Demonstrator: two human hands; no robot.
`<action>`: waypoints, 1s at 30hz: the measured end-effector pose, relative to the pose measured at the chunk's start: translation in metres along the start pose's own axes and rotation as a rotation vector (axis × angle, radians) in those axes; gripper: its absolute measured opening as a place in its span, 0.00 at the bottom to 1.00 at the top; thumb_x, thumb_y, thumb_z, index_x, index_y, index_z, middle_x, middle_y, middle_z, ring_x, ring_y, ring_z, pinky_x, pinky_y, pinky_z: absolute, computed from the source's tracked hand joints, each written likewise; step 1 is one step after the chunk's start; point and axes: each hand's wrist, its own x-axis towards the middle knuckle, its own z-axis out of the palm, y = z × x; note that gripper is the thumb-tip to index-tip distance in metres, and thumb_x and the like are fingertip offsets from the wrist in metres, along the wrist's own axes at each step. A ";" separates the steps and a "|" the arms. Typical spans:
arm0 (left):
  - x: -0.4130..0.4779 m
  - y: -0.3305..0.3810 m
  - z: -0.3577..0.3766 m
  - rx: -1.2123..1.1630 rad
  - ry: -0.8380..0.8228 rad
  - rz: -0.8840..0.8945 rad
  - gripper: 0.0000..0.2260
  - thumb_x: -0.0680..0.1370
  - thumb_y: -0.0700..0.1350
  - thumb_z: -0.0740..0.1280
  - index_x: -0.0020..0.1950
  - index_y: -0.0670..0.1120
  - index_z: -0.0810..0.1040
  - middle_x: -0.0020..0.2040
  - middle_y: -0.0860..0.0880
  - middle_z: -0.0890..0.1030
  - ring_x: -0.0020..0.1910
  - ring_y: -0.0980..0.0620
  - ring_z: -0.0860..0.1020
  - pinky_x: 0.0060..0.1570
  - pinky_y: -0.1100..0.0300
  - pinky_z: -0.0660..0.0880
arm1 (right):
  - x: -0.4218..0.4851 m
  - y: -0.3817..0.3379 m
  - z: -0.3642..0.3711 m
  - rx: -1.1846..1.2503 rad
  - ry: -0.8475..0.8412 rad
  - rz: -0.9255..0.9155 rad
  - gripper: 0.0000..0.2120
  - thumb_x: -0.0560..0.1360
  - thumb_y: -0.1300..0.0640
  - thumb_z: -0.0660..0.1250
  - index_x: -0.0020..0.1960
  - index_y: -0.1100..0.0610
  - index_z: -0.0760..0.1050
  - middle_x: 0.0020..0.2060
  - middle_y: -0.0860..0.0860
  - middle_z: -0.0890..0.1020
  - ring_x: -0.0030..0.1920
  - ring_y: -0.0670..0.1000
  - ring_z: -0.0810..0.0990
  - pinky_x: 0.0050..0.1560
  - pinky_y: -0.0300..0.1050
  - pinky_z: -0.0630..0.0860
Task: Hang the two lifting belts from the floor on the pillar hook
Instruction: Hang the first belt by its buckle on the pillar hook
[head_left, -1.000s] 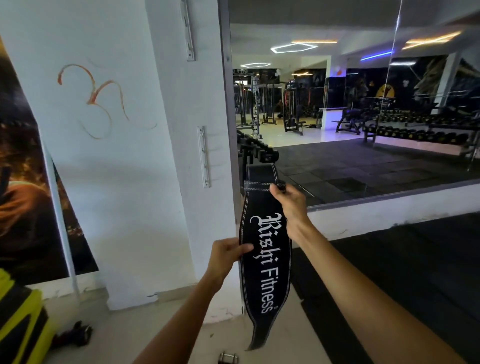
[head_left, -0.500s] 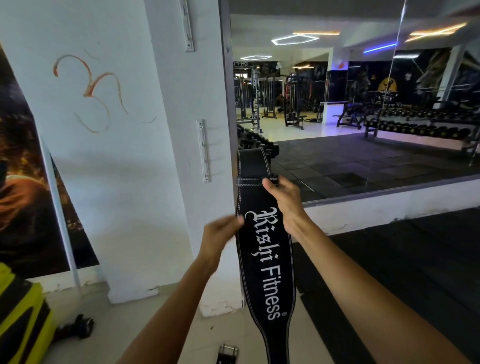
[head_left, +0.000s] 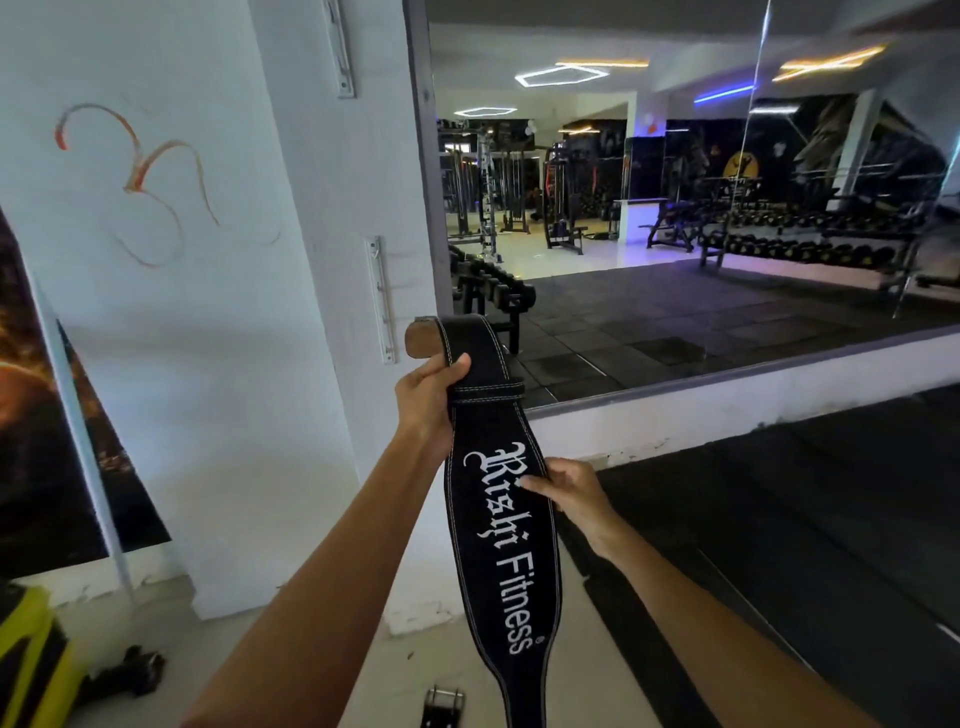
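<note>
White gym pillar (head_left: 322, 364) with a metal hook strip (head_left: 382, 299), mirror wall (head_left: 727, 208) to its right. Black lifting belt (head_left: 501, 519), upright before the pillar: my left hand (head_left: 423, 397) grips its upper strap, my right hand (head_left: 574, 491) pinches its edge. Belt's lower end cut off by the frame; buckle (head_left: 441, 706) on the floor only partly seen.

Pretty well lit overall, soft daylight-ish light on the white pillar (head_left: 322, 291) with no hard shadows, just a gentle darker band low on the wall. The mirror (head_left: 701, 218) shows the bright spots: hexagon ceiling lights (head_left: 563, 74), amber strips and a blue strip, a bit blown out. Wide-angle bend curves the edges, and the top right corner is smeared with blur.
</note>
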 end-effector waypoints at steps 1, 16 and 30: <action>-0.002 -0.002 -0.001 0.015 -0.029 0.011 0.07 0.74 0.33 0.66 0.50 0.35 0.81 0.35 0.44 0.85 0.34 0.47 0.84 0.34 0.58 0.81 | 0.005 -0.009 0.002 0.006 0.011 -0.022 0.04 0.71 0.65 0.68 0.44 0.59 0.79 0.40 0.52 0.84 0.38 0.45 0.84 0.38 0.32 0.78; -0.012 -0.022 -0.044 0.182 -0.272 0.083 0.12 0.73 0.35 0.67 0.55 0.38 0.81 0.45 0.43 0.85 0.44 0.46 0.83 0.43 0.59 0.79 | 0.056 -0.086 0.021 0.244 -0.069 0.046 0.18 0.79 0.46 0.53 0.54 0.55 0.77 0.45 0.48 0.82 0.46 0.46 0.81 0.46 0.40 0.77; -0.001 0.004 -0.030 0.345 -0.072 0.127 0.06 0.76 0.40 0.66 0.44 0.41 0.83 0.38 0.47 0.84 0.39 0.51 0.82 0.37 0.62 0.79 | 0.067 -0.085 0.051 0.293 0.090 0.021 0.16 0.75 0.51 0.63 0.57 0.61 0.79 0.49 0.56 0.84 0.48 0.54 0.82 0.46 0.45 0.77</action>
